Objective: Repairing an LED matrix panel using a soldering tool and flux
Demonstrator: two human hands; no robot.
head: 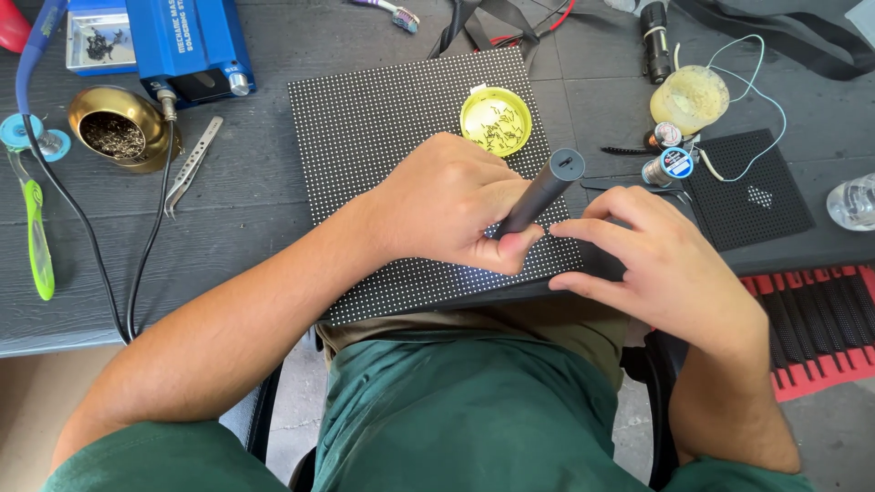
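A black panel (383, 128) covered in a grid of small dots lies on the grey table, its near edge over my lap. My left hand (447, 200) is shut on a dark cylindrical pen-shaped tool (544, 189), tip down on the panel's near right part. My right hand (661, 260) rests at the panel's right corner, fingers touching its edge beside the tool's tip. A yellow lid (495, 120) holding several tiny dark parts sits on the panel just beyond my left hand.
A blue soldering station (187, 41), a brass tip-cleaner pot (118, 128), tweezers (193, 164) and a green-handled tool (36, 237) lie at left. At right are a smaller black panel (752, 187), a yellowish jar (690, 98), solder spools (670, 164) and a red-and-black mat (820, 319).
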